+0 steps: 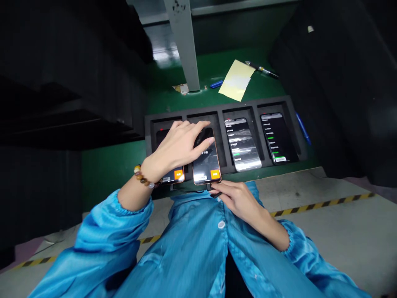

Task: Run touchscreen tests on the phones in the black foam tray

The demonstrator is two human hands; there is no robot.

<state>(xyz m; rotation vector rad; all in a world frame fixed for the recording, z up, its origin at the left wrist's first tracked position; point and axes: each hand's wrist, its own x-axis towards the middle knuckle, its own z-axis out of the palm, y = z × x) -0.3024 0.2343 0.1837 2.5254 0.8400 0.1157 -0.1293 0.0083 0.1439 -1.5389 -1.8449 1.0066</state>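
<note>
Four phones lie in a black tray (221, 136) with separate compartments. My left hand (178, 145) is spread over the second phone (206, 161) from the left, thumb and fingers apart near its upper part, and partly covers the leftmost phone (173, 176). At the lower edge of the second phone, my right hand (238, 198) pinches a black cable plug (214, 191). Both left phones show an orange square on screen. The third phone (243, 145) and the fourth phone (277, 136) show lists with green lines.
Beyond the tray, a yellow paper (237, 80), a black pen (262, 69) and a blue cap (216, 84) lie on the green table (161, 97). A blue pen (303, 128) is at right. Dark stacks (341, 91) flank the tray; a metal post (186, 45) stands behind.
</note>
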